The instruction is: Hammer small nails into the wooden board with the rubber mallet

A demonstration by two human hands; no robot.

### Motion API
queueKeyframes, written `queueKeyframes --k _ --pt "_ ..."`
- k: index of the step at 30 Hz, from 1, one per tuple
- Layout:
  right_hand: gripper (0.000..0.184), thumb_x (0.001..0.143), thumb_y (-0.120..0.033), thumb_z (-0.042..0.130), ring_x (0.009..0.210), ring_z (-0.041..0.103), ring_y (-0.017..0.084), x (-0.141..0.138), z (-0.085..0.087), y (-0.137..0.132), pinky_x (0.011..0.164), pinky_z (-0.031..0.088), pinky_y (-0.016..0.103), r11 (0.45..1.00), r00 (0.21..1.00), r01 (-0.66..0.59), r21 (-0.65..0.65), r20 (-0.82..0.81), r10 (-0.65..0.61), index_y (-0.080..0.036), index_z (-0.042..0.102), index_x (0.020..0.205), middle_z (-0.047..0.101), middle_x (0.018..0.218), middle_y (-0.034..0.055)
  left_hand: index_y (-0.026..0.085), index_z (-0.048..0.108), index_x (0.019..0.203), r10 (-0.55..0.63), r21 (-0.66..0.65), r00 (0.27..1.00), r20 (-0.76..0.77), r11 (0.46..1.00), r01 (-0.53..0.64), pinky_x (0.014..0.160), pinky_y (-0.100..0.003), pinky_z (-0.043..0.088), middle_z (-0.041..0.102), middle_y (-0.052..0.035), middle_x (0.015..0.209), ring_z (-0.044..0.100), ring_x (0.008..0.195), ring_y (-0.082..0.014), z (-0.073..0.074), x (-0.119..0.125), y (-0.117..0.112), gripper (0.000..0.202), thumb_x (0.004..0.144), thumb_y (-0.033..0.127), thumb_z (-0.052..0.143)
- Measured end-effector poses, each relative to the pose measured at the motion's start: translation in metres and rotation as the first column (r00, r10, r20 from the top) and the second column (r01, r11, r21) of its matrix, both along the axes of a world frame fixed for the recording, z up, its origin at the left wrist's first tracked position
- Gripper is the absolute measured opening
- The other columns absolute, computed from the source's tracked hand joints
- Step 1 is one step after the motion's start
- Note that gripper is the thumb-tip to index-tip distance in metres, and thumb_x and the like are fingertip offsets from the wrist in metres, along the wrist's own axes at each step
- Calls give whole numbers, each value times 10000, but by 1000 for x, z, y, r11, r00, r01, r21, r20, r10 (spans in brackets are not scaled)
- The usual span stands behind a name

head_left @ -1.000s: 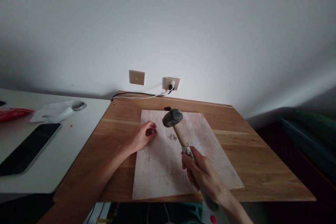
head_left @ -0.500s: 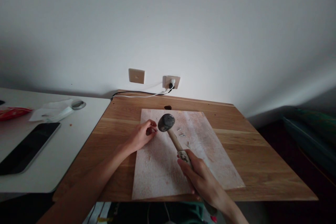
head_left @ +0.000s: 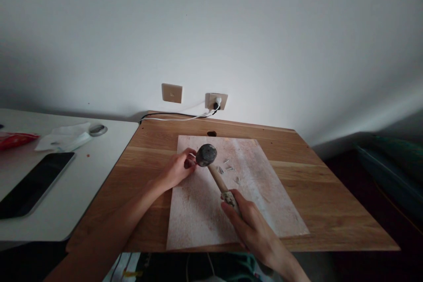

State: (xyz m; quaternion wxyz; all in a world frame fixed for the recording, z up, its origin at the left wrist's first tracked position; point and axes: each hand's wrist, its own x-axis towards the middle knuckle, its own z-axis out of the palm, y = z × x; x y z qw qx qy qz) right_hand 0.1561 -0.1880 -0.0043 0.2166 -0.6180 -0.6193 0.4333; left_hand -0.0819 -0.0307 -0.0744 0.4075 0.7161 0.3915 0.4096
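My right hand (head_left: 253, 224) is closed round the pale wooden handle of a hammer (head_left: 211, 165). Its dark round head is down right next to the fingertips of my left hand (head_left: 176, 171). My left hand rests on a whitish board (head_left: 205, 211) with its fingers pinched on something small that I cannot make out. Several small nails (head_left: 228, 168) lie loose on the board just right of the hammer handle. The board lies on a wooden table (head_left: 317, 198).
A white desk (head_left: 79, 185) adjoins on the left with a dark tablet (head_left: 31, 185), crumpled white paper (head_left: 62, 139) and a red packet (head_left: 13, 139). A wall socket (head_left: 215, 101) with a white cable sits behind the table. Dark floor lies to the right.
The hammer head has come down and to the left, from above the board's middle to right beside my left fingertips. My left hand has stayed in place, pinched.
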Motion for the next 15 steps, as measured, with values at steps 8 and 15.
queueKeyframes --k 8,15 --pt "415 1075 -616 485 790 672 233 4 -6 -5 696 501 311 997 998 26 78 49 -29 -243 653 1144 706 836 28 211 632 1121 2 30 1000 -10 1000 -2 660 -244 533 786 -6 895 697 701 -145 -2 -1 1 307 830 139 698" --pt "359 1105 -545 447 645 563 171 -1 -1 2 593 396 284 997 999 -45 55 21 44 -233 601 1013 565 710 -33 216 642 1126 11 43 999 -48 999 -9 673 -242 533 790 8 878 696 702 -138 -2 -1 1 339 809 100 676"
